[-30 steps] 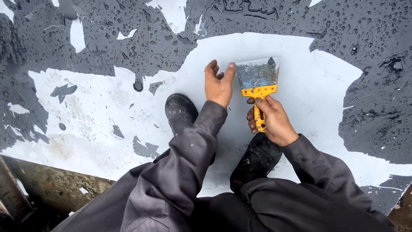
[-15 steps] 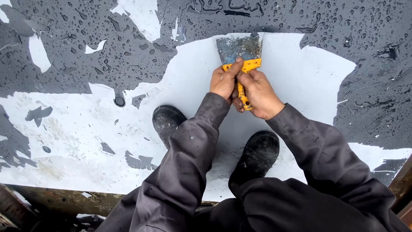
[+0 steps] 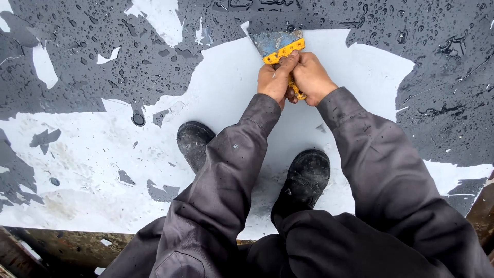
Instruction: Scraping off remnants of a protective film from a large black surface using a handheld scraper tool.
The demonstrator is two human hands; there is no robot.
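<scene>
My left hand (image 3: 275,78) and my right hand (image 3: 312,76) are both clamped on the yellow handle of a wide scraper (image 3: 280,45). Its flat metal blade points away from me and meets the edge of the wet dark grey coating (image 3: 128,62). The blade lies low against the white surface (image 3: 231,82) where that coating has come off. Both arms are stretched forward in grey sleeves.
My two black boots (image 3: 194,141) (image 3: 307,175) stand on the white patch. Dark coating covered in water drops surrounds the patch on the left, top and right (image 3: 447,87). A rusty edge (image 3: 46,249) runs along the bottom left.
My left hand came onto the scraper handle beside the right. Both hands pushed the scraper forward, away from me, up to the dark coating's edge.
</scene>
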